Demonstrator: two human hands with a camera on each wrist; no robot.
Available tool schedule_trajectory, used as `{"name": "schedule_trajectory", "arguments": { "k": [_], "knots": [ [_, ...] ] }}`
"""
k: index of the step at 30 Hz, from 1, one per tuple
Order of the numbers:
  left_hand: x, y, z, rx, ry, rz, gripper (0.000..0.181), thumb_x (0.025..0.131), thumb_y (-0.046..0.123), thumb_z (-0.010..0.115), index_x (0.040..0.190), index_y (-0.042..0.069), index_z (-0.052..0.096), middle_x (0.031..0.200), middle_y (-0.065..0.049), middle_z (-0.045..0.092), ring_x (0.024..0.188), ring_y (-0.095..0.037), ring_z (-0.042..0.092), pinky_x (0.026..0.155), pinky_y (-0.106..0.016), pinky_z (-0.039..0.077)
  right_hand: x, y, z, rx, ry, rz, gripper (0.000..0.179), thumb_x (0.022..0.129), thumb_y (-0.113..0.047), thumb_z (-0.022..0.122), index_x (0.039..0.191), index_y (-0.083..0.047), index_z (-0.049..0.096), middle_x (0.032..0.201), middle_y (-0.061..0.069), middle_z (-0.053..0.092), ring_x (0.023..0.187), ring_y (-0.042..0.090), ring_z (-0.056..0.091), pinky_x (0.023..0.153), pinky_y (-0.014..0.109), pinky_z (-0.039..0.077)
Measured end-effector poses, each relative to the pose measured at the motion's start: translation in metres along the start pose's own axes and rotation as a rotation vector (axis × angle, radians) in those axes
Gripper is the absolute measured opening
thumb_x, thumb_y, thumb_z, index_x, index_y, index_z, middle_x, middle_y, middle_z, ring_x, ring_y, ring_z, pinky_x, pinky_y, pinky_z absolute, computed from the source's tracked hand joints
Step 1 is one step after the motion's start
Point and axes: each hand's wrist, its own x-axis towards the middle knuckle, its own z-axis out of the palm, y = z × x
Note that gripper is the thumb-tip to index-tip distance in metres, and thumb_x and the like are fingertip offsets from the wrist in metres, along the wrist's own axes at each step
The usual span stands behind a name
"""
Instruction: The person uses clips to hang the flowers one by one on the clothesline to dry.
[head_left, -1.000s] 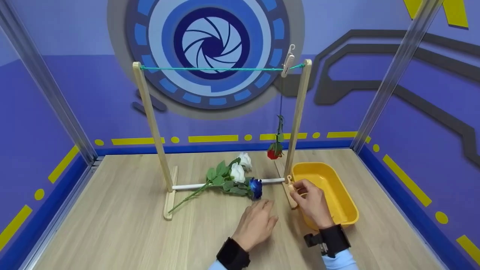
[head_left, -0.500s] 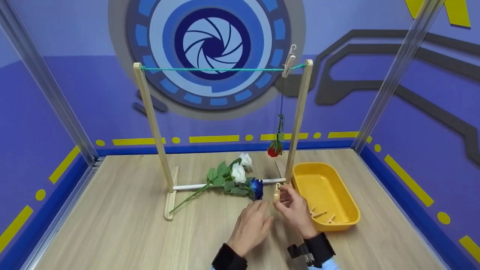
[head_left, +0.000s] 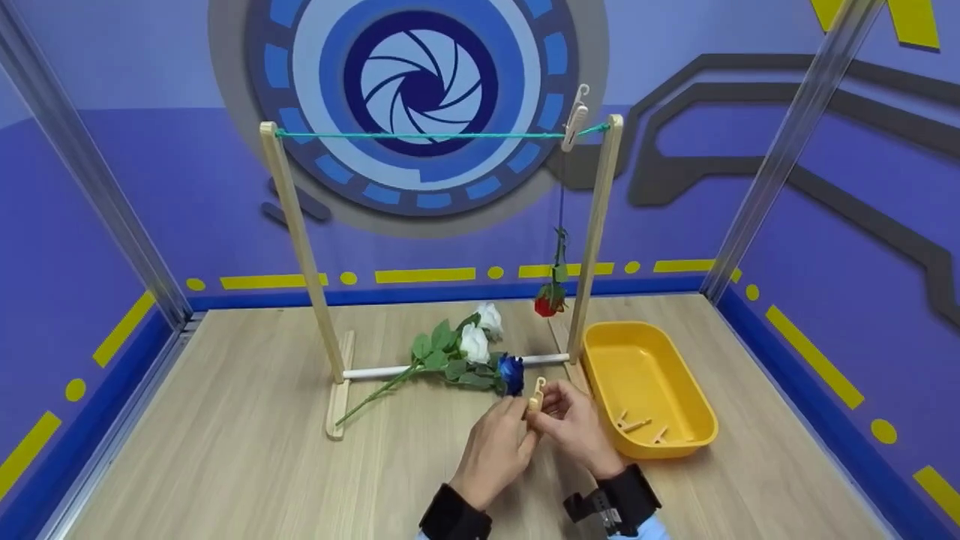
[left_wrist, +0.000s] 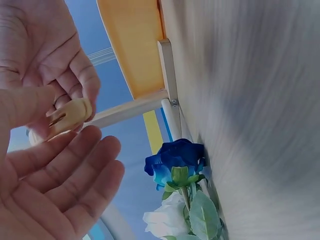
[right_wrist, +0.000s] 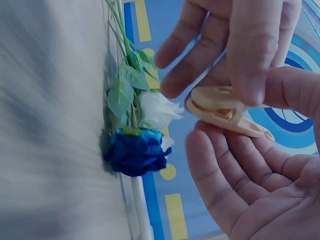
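Note:
In front of the flowers, my right hand [head_left: 576, 429] pinches a beige clothespin [head_left: 537, 397] with a hook at its upper end. My left hand [head_left: 493, 448] meets it from the left, its thumb and index finger around one end of the clothespin [left_wrist: 70, 117]; its other fingers are extended. Both thumbs lie close together at the clothespin [right_wrist: 215, 102] in the right wrist view. Just beyond the hands lies a blue rose [head_left: 511, 373], beside white roses [head_left: 475, 343] with green leaves and stems.
A wooden rack [head_left: 300, 247] carries a green cord [head_left: 420, 136]. A red rose [head_left: 550, 304] hangs head down from another clothespin [head_left: 575, 127] on the cord's right end. A yellow tray [head_left: 690, 375] holds several more clothespins [head_left: 636, 424] and stands right of the rack.
My right hand has moved left from the tray's edge with the clothespin, bringing it up to my left hand. My left hand has shifted slightly, and its fingers now meet the clothespin.

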Motion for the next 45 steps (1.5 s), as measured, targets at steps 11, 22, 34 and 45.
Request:
{"name": "schedule_trajectory", "arguments": {
  "k": [11, 22, 34, 45],
  "knots": [
    [0.005, -0.001, -0.003, -0.045, 0.025, -0.028, 0.013, 0.091, 0.003, 0.074, 0.096, 0.008, 0.063, 0.084, 0.003, 0.057, 0.072, -0.007, 0.049, 0.063, -0.022, 0.044, 0.003, -0.004, 0.000, 0.042, -0.031, 0.059, 0.036, 0.083, -0.003, 0.082, 0.110, 0.002, 0.058, 0.094, 0.011, 0.066, 0.081, 0.018, 0.063, 0.067, 0.022, 0.053],
    [0.006, 0.000, -0.007, -0.141, -0.075, -0.058, 0.028, 0.091, -0.007, 0.071, 0.118, 0.001, 0.067, 0.103, -0.007, 0.069, 0.095, -0.018, 0.067, 0.080, -0.031, 0.057, 0.003, -0.003, -0.016, 0.026, -0.166, -0.032, 0.029, 0.088, 0.001, 0.076, 0.115, 0.003, 0.067, 0.104, 0.018, 0.067, 0.078, 0.011, 0.063, 0.069, 0.021, 0.054],
    [0.008, 0.001, -0.008, -0.211, -0.114, -0.071, 0.052, 0.089, -0.021, 0.060, 0.139, -0.006, 0.057, 0.127, -0.020, 0.069, 0.116, -0.027, 0.068, 0.094, -0.036, 0.058, 0.001, -0.003, -0.019, 0.022, -0.204, -0.074, 0.034, 0.089, 0.001, 0.075, 0.122, 0.003, 0.068, 0.101, 0.017, 0.069, 0.087, 0.012, 0.065, 0.075, 0.022, 0.057],
    [0.005, -0.010, -0.012, -0.204, -0.093, -0.061, 0.031, 0.095, -0.007, 0.067, 0.125, -0.002, 0.067, 0.112, -0.014, 0.072, 0.100, -0.021, 0.071, 0.084, -0.030, 0.059, 0.001, -0.001, -0.018, 0.052, -0.191, -0.032, 0.031, 0.089, 0.000, 0.078, 0.117, 0.007, 0.066, 0.100, 0.019, 0.067, 0.087, 0.012, 0.065, 0.072, 0.021, 0.057]
  ]
}}
